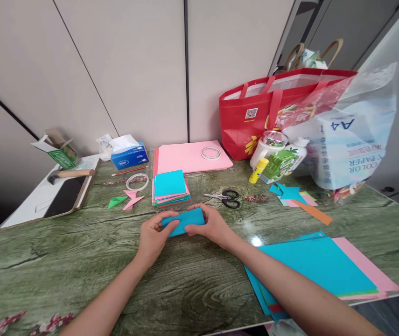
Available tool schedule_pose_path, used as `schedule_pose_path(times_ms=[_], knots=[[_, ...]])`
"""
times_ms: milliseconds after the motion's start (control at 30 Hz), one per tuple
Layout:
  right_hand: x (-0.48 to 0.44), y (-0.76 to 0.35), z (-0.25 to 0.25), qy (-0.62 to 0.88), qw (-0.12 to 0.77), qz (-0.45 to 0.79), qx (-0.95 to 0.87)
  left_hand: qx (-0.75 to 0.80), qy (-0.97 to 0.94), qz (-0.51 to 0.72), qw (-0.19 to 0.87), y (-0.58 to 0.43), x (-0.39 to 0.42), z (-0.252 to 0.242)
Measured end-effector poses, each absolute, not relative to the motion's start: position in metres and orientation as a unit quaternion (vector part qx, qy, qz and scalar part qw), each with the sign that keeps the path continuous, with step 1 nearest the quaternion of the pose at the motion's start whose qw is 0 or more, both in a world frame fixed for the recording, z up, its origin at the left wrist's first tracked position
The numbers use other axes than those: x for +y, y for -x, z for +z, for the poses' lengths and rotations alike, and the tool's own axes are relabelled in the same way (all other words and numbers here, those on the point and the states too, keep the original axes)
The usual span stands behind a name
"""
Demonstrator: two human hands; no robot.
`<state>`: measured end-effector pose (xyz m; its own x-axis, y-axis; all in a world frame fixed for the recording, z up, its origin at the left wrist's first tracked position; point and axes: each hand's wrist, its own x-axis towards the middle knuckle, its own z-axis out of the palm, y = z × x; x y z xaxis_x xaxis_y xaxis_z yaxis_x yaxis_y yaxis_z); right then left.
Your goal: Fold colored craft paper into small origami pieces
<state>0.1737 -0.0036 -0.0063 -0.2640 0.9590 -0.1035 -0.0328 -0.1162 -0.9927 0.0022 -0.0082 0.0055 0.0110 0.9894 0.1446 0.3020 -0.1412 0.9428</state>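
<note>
Both hands hold a folded piece of blue paper [184, 222], a narrow rectangle, just over the green table in front of me. My left hand [155, 235] pinches its left end, thumb on the near face. At the right end, my right hand [215, 225] grips it with the thumb in front and the fingers behind. Beyond the hands lies a stack of square coloured paper [170, 184], blue on top. A pair of scissors [225, 198] with black handles rests right of the stack. To the left are folded pink paper [132, 199] and green paper [116, 202] pieces.
Large coloured sheets [311, 261] lie at the near right. Behind them are paper scraps [290, 193], a yellow glue stick [258, 171], a red bag [236, 126] and a plastic paper pack [353, 140]. A tissue box [129, 156], tape roll [137, 182], hammer [75, 173] and phone [65, 197] are at left.
</note>
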Motion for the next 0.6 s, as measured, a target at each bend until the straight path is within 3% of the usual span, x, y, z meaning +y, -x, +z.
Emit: schedule_pose_path(times_ms=[200,600], knots=[[-0.0061,-0.1688,-0.0053,0.414,0.404,0.68,-0.451,0.542,-0.602,0.465,0.357,-0.0043,-0.0091,0.009],[-0.0069,-0.1677,-0.004,0.417,0.42,0.679,-0.434,0.537,-0.596,0.474,0.363,-0.003,-0.0084,0.0018]])
